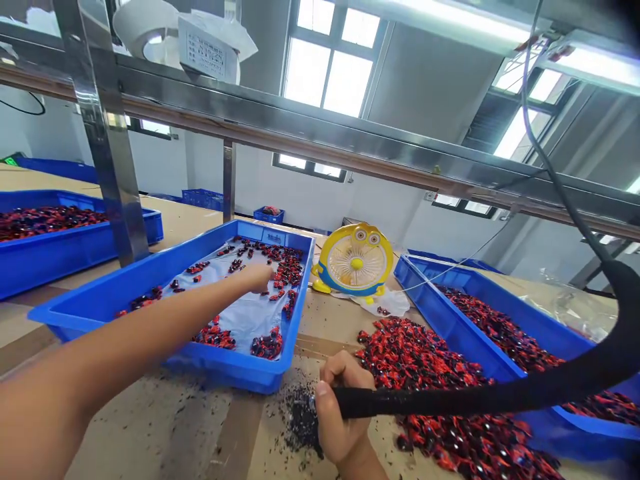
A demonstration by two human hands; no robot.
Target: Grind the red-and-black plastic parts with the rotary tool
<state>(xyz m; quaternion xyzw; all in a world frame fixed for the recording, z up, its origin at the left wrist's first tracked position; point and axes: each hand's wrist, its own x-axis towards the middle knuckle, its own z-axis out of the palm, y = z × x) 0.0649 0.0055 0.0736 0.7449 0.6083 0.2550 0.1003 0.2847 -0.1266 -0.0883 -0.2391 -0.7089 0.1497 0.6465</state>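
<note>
My left hand (259,277) reaches over the blue tray (285,353), near its right side; its fingers are curled, and whether they hold a part is too small to tell. Small red and black parts (287,267) lie on a white sheet (245,313) in that tray. At the bottom centre my right hand (343,407) is closed around the end of a black padded tool (450,400), whose hose curves up to the right. Black scraps (303,420) lie on the table just left of this hand. To its right spreads a large heap of red and black parts (415,373).
Behind the heap stands a yellow and blue fan (357,260). Another blue tray of parts (500,293) is at the right, and one (75,243) at the far left. A metal post (107,153) and an overhead rail (320,130) frame the table.
</note>
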